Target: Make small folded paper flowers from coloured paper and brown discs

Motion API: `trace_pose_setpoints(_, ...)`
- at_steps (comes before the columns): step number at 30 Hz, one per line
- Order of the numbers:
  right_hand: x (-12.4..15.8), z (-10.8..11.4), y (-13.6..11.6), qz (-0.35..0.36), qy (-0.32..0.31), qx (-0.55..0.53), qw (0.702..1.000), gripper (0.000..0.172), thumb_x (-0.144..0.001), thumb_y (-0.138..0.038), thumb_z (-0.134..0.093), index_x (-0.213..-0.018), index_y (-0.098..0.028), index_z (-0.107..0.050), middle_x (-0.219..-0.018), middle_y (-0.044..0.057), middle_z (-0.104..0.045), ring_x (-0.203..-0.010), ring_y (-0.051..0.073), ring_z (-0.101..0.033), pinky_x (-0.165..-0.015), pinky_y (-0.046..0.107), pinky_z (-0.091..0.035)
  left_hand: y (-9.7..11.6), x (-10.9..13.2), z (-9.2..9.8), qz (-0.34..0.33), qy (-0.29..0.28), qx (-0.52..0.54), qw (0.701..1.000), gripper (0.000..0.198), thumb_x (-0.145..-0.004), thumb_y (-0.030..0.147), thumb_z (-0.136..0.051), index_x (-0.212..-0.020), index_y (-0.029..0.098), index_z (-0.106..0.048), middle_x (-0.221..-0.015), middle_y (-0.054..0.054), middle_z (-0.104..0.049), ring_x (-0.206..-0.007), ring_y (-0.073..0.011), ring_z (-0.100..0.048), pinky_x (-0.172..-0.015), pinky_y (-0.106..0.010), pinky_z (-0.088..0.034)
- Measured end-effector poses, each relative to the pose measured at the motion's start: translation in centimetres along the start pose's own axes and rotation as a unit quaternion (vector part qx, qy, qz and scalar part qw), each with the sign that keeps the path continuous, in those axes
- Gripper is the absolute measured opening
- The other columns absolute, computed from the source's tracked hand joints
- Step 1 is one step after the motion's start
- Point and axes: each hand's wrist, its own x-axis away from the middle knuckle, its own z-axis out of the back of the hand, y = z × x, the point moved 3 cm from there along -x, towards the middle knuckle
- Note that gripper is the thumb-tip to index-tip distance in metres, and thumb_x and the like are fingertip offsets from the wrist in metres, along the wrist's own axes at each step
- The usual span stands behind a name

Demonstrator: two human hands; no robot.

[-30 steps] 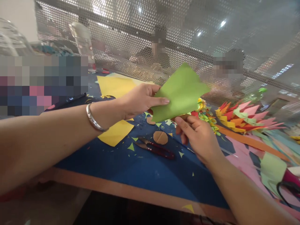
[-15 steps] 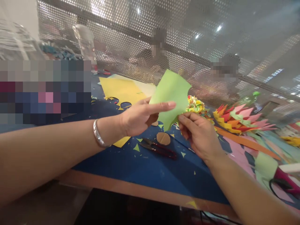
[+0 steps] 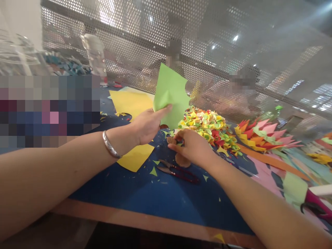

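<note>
My left hand [image 3: 145, 126] is closed on a light green sheet of paper [image 3: 172, 90], holding it upright with the thumb across its front. Curved bites are cut out of the sheet's right edge. Just below it, my right hand [image 3: 194, 147] pinches with thumb and forefinger at a small brown cardboard disc [image 3: 170, 140]. Under that hand lies a larger cardboard disc [image 3: 182, 160], partly covered by it. Thread snips [image 3: 178, 172] with dark red handles rest on the blue table in front, beside green paper scraps [image 3: 153, 171].
Yellow sheets [image 3: 127, 102] lie behind my left hand, and a yellow piece [image 3: 136, 158] sits nearer. To the right are a heap of folded paper bits [image 3: 210, 126], pointed paper strips [image 3: 264, 133] and a magenta tool [image 3: 317, 207]. A clear bottle [image 3: 95, 58] stands back left.
My right hand has let go of the green sheet's lower edge and moved left and down to the small disc. The left hand has shifted the sheet leftward. The paper heap shows more.
</note>
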Motion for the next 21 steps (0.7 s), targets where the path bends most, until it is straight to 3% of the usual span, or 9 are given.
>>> trace_pose_setpoints(9, -0.6, -0.9, 0.5, 0.011, -0.010, -0.052, 0.999, 0.018, -0.080, -0.035, -0.071, -0.089, -0.019, -0.067, -0.090, 0.006, -0.069, -0.076, 0.020, -0.062, -0.067, 0.032, -0.047, -0.5, -0.3, 0.2, 0.012, -0.005, 0.008, 1.000, 0.028, -0.084, 0.034, -0.070, -0.108, 0.019, -0.071, -0.123, -0.010, -0.070, -0.110, -0.0243, -0.064, -0.081, -0.030, -0.052)
trace_pose_setpoints(15, 0.0, -0.3, 0.7, -0.001, -0.014, -0.085, 0.996, 0.010, -0.081, -0.027, -0.070, -0.086, -0.019, -0.066, -0.086, 0.004, -0.069, -0.075, 0.018, -0.062, -0.067, 0.030, -0.047, -0.6, -0.2, 0.3, 0.022, 0.004, 0.012, 1.000, 0.028, -0.085, 0.031, -0.071, -0.109, 0.019, -0.071, -0.119, -0.010, -0.072, -0.105, -0.0228, -0.067, -0.077, -0.030, -0.054)
trace_pose_setpoints(21, 0.3, 0.0, 0.7, 0.022, 0.003, -0.059, 0.998, 0.026, -0.081, -0.036, -0.071, -0.099, -0.018, -0.067, -0.094, 0.008, -0.068, -0.081, 0.022, -0.061, -0.071, 0.034, -0.046, -0.7, -0.3, 0.0, 0.024, 0.032, 0.004, 0.999, 0.019, -0.087, 0.028, -0.068, -0.102, 0.018, -0.073, -0.117, -0.010, -0.073, -0.106, -0.0237, -0.066, -0.079, -0.030, -0.055)
